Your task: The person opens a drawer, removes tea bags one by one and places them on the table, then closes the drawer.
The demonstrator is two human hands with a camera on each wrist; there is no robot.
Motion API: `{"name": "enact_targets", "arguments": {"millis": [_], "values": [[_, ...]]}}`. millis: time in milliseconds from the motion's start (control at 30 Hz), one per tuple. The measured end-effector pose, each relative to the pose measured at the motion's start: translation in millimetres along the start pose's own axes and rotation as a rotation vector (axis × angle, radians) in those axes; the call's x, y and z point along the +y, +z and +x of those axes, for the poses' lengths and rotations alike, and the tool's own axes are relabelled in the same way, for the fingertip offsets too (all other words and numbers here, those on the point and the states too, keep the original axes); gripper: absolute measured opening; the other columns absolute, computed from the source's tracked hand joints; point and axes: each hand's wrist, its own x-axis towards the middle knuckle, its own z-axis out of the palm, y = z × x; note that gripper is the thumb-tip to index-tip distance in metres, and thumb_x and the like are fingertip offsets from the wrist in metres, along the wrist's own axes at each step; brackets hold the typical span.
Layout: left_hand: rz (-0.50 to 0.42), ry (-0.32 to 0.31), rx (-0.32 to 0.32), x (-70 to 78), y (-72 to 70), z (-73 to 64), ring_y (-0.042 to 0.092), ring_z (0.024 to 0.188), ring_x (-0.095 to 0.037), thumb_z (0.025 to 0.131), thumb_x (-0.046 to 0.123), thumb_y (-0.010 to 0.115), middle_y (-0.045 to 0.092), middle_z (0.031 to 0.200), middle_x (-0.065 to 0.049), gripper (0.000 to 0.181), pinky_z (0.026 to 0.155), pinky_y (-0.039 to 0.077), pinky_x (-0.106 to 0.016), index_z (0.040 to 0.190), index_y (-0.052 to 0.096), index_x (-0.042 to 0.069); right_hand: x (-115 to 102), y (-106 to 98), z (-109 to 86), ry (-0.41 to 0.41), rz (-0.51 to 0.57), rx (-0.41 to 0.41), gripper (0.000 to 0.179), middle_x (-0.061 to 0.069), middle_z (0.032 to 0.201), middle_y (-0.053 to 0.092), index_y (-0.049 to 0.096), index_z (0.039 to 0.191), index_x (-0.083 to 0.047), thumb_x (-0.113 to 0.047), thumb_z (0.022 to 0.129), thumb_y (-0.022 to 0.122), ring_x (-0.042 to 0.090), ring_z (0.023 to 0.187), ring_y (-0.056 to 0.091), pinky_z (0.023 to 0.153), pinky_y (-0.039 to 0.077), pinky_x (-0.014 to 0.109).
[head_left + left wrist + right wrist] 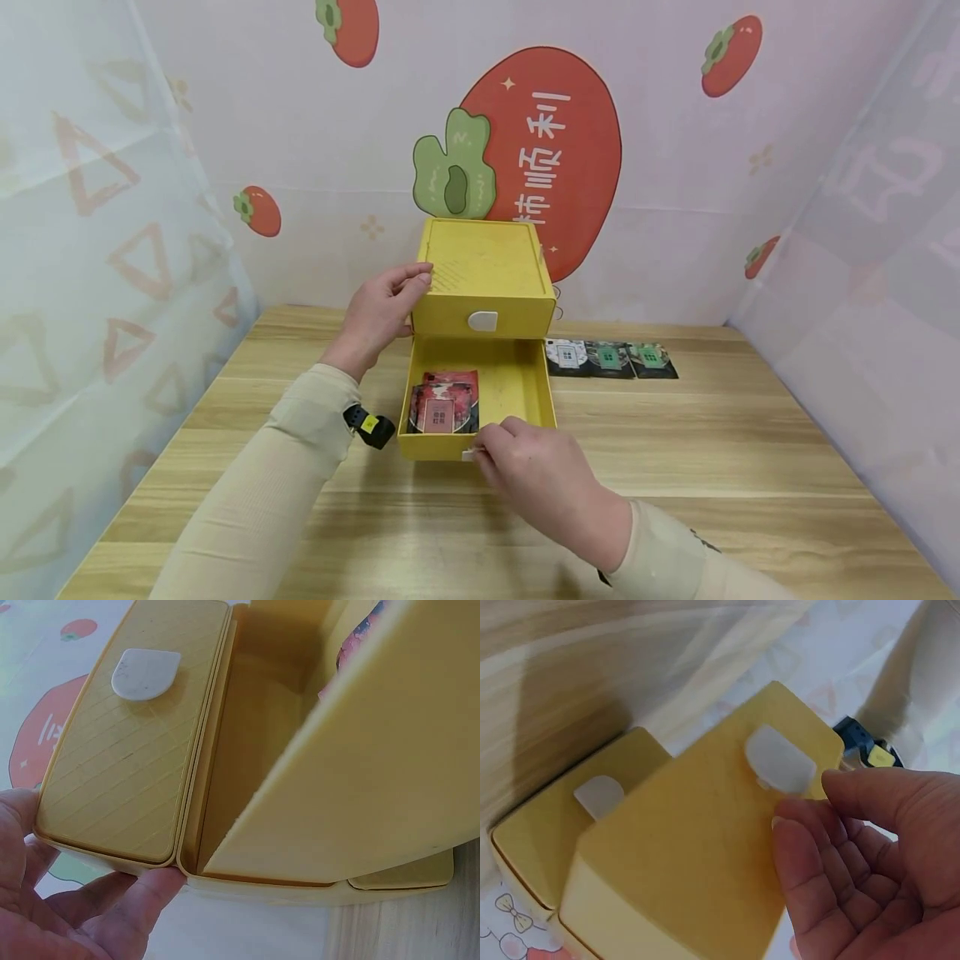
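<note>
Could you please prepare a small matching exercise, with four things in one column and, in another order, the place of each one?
Things
1. Left hand
2. Right hand
3. Red packets
4. Row of three packets

Places
A. Inside the open drawer
B. On the table, to the right of the yellow cabinet
C. At the front of the open drawer
D. Against the upper part of the yellow cabinet

Right pairs: 1-D, 2-C, 3-A, 4-B
</note>
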Motion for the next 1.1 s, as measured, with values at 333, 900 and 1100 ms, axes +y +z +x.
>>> {"name": "enact_targets", "arguments": {"millis": [333,900,1100], "values": [[-0.006,0.0,0.004,0.6,-0.4,0.4,0.057,0.132,-0.026,0.106,0.052,0.053,0.058,0.15,-0.005,0.05,0.089,0.062,-0.05,0.149,0.059,0.027,17,-15,31.2,0.172,0.192,-0.118,0.006,-0.007,0.083,0.072,0.076,0.094,-0.016,-0.021,0.096,0.077,0.004,0.068,0.06,0.057,0.051,0.019],[0.01,0.0,0.001,0.4,-0.4,-0.5,0.057,0.132,-0.026,0.105,0.055,0.053,0.057,0.151,-0.004,0.052,0.088,0.062,-0.05,0.149,0.059,0.028,42,9,69.4,0.379,0.439,-0.601,0.013,-0.004,0.073,0.062,0.074,0.1,-0.01,-0.021,0.101,0.067,0.012,0.066,0.055,0.063,0.047,0.03],[-0.005,-0.001,-0.006,-0.4,-0.4,-0.8,0.056,0.134,-0.027,0.105,0.055,0.053,0.056,0.152,-0.005,0.053,0.09,0.062,-0.051,0.15,0.058,0.027,42,16,70.9,0.389,0.501,-0.655,0.012,-0.003,0.084,0.069,0.076,0.102,-0.01,-0.021,0.098,0.072,0.013,0.074,0.06,0.071,0.053,0.031]]}}
